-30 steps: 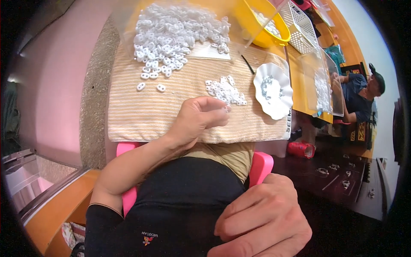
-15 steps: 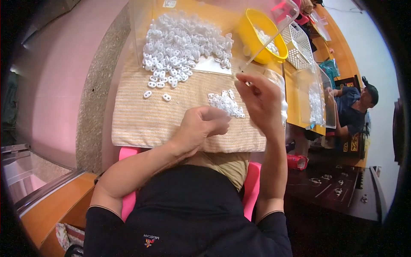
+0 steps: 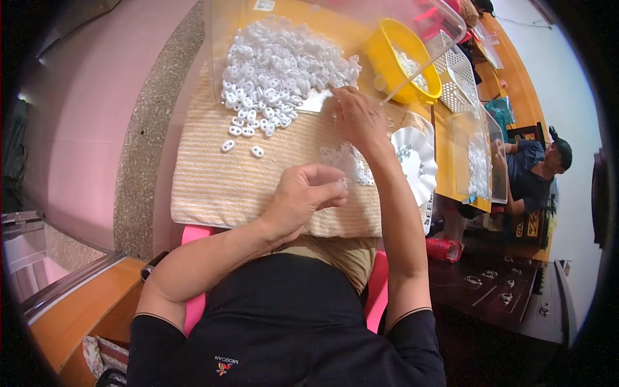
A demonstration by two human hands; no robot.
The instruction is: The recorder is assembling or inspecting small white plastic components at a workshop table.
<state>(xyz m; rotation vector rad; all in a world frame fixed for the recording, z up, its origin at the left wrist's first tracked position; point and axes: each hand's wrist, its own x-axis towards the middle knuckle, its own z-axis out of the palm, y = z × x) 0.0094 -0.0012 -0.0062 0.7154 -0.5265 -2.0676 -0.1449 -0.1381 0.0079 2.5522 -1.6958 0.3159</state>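
White piece (image 3: 343, 184) is pinched in left hand (image 3: 298, 198); right hand (image 3: 362, 117) is held beside large pile (image 3: 277, 64), finger spacing not discernible

The right hand (image 3: 361, 116) is slightly blurred, and whether anything is held in it cannot be told. Most of a small white piece (image 3: 342, 184) is covered by the left hand (image 3: 298, 197). The smaller white pile (image 3: 345, 161) and the scalloped white dish (image 3: 418, 171) are partly hidden by the right forearm (image 3: 403, 219). The large clear box (image 3: 425, 66) is cut off by the upper edge, the black shirt (image 3: 284, 329) by the lower. What is handled by a co-worker (image 3: 532, 161) is too small to be made out.
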